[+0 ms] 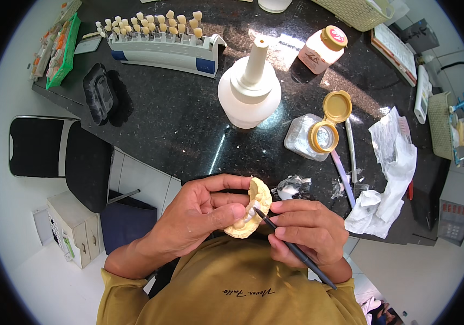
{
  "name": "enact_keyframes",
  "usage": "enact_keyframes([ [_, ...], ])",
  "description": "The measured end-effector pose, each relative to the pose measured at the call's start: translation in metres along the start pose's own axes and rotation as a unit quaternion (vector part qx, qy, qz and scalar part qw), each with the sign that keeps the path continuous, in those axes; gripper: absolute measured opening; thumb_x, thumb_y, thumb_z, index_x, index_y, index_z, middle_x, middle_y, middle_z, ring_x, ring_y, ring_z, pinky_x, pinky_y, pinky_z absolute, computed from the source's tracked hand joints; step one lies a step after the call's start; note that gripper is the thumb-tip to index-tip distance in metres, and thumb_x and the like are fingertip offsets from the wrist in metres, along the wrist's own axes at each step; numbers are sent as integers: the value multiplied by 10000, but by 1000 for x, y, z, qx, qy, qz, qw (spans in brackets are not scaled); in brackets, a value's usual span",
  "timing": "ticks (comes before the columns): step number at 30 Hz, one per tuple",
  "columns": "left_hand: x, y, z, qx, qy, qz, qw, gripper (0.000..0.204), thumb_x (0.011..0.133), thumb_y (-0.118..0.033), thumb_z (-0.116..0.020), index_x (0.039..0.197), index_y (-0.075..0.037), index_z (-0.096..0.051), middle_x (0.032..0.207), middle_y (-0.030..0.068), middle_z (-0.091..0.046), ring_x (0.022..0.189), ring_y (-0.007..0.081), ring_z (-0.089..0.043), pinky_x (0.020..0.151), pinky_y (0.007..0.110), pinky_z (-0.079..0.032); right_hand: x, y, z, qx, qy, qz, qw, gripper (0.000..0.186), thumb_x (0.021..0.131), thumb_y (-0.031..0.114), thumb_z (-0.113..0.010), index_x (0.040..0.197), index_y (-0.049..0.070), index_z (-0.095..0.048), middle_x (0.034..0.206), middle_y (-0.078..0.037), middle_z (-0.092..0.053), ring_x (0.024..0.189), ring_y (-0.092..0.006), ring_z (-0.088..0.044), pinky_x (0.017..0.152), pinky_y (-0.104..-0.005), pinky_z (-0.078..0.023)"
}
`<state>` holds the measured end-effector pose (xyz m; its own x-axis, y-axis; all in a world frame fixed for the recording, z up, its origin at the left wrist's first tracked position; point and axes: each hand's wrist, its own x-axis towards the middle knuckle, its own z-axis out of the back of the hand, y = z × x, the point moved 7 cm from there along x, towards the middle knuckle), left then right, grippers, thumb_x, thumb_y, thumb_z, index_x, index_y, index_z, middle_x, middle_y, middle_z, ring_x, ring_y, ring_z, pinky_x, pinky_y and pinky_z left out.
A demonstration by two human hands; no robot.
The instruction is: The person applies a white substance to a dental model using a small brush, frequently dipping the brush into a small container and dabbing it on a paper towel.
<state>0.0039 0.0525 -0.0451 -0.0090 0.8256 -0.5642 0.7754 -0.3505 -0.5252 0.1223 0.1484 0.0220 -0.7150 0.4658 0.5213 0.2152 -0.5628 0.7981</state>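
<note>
My left hand (197, 214) is closed around a pale yellow dental cast (259, 190), thumb on the near side and fingers behind. Whitish teeth (249, 212) stand out on the cast near my thumb. In my right hand (316, 230) a slim dark brush-like tool (303, 256) is pinched between thumb and fingers. Its pointed tip meets the cast beside the white teeth; whether it touches or just hovers I cannot tell. Just beyond my right hand lies a small clear plastic wrap with white material (291, 187).
An uncapped jar of white powder (303, 140), a white bottle with a long spout (250, 89) and a pink jar (321, 51) stand on the dark table (178, 108). Behind is a tooth shade rack (161, 54). Crumpled tissue (389, 179) and slim tools (343, 179) lie right.
</note>
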Motion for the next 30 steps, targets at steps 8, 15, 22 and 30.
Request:
enact_keyframes([
  [8,0,-1,-1,0,-3,0,1000,480,870,-110,-626,1254,75,-406,1130,235,-598,1041,251,-618,918,357,-505,0,0,1,6,7,-3,1000,278,643,-4,-792,859,14,-617,818,-119,-658,815,-295,-688,663,-325,-587],
  [15,-1,-1,-1,3,-8,-1,1000,477,868,-107,-626,1252,74,-407,1124,235,-600,1038,251,-619,913,355,-507,-1,1,1,5,0,-2,1000,276,636,-11,-792,851,10,-620,819,-118,-657,812,-293,-688,656,-320,-586],
  [22,0,-1,-2,1,-1,0,1000,476,869,-110,-626,1251,76,-410,1127,238,-597,1042,258,-618,921,365,-502,-1,0,1,0,-2,-1,1000,282,628,-21,-790,849,1,-617,812,-125,-656,811,-301,-688,657,-325,-588],
  [30,0,-2,-3,2,6,1,1000,504,870,-146,-631,1258,84,-406,1131,237,-594,1047,267,-615,934,378,-493,-2,-2,2,13,-14,-8,1000,270,634,-23,-788,842,-3,-616,806,-129,-654,813,-306,-687,675,-336,-590],
])
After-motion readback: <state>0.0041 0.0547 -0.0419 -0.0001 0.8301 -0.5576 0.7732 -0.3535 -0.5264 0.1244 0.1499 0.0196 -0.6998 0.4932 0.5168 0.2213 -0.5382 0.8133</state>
